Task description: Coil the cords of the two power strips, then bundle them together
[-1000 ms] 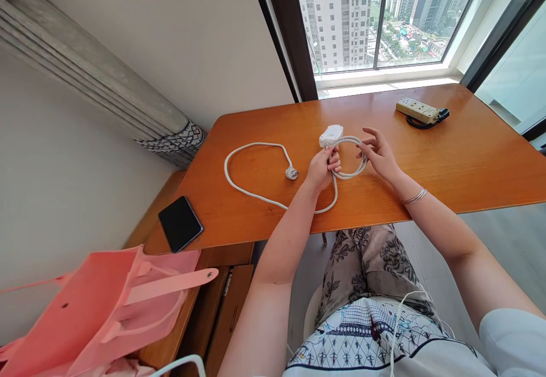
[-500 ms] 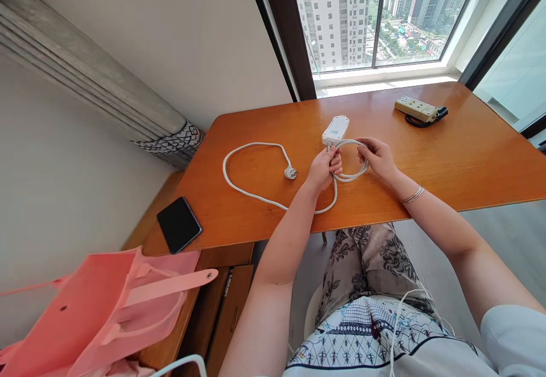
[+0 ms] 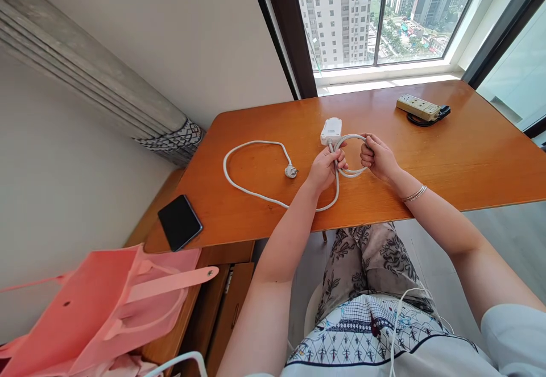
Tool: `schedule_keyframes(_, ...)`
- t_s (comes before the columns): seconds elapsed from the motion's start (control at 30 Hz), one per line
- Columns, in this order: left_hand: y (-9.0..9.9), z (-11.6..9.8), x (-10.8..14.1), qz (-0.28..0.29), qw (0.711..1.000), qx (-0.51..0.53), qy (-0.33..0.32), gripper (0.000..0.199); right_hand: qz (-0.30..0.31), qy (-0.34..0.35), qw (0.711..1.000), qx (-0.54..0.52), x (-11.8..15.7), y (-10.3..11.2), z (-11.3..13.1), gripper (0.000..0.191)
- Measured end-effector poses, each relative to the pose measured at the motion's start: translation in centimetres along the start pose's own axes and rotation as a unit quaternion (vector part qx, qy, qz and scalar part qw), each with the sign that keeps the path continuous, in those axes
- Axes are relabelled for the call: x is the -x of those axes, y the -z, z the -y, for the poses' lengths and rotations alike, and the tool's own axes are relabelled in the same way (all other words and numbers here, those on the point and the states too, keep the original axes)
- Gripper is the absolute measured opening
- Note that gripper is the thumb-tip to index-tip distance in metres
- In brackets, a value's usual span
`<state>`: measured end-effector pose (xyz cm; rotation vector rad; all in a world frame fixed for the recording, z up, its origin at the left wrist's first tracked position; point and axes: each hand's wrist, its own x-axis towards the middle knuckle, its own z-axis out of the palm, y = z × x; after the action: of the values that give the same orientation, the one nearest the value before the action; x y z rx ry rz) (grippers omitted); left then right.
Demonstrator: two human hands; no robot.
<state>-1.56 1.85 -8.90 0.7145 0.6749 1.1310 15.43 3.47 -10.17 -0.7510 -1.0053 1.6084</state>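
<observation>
A white power cord [image 3: 256, 195] runs in a wide loop across the table, its round plug [image 3: 290, 171] lying to the left. At the cord's other end is a small white power strip [image 3: 331, 131], just beyond my hands. My left hand [image 3: 327, 166] is closed around the gathered strands near the strip. Pinched in my right hand [image 3: 377, 157] is the right side of the coiled loops, which stand out between both hands. The fingers of both hands partly hide the strands.
The brown wooden table [image 3: 430, 164] carries a beige power strip [image 3: 420, 108] with a black cord at the back right. A black tablet [image 3: 180, 222] lies at the left edge. A pink bag [image 3: 102, 303] stands at lower left, beside a drawer. Behind the table is a window.
My right hand has closed more firmly on the coil and shifted slightly right. The white power strip has turned more upright and moved slightly left.
</observation>
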Motion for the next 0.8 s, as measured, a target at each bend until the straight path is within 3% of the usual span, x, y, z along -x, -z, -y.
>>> schedule_keyframes(0.27,0.5,0.6,-0.8,-0.028,0.998,-0.052,-0.014,0.013,-0.016,0.003,1.0,0.027,-0.1,0.0,-0.2,0.038)
schedule_keyframes(0.57,0.2,0.2,-0.6,-0.066,0.995,-0.08,-0.005,0.034,0.006,0.02,0.998,0.057,0.0,0.2,-0.8,0.041)
schedule_keyframes(0.7,0.0,-0.4,-0.5,-0.084,0.996,-0.01,-0.027,0.034,-0.004,0.087,0.982,0.17,-0.4,0.9,-2.3,0.067)
schedule_keyframes(0.8,0.0,-0.8,-0.5,-0.102,0.994,0.032,-0.035,0.033,0.007,0.179,0.921,0.346,-0.2,1.3,-3.0,0.099)
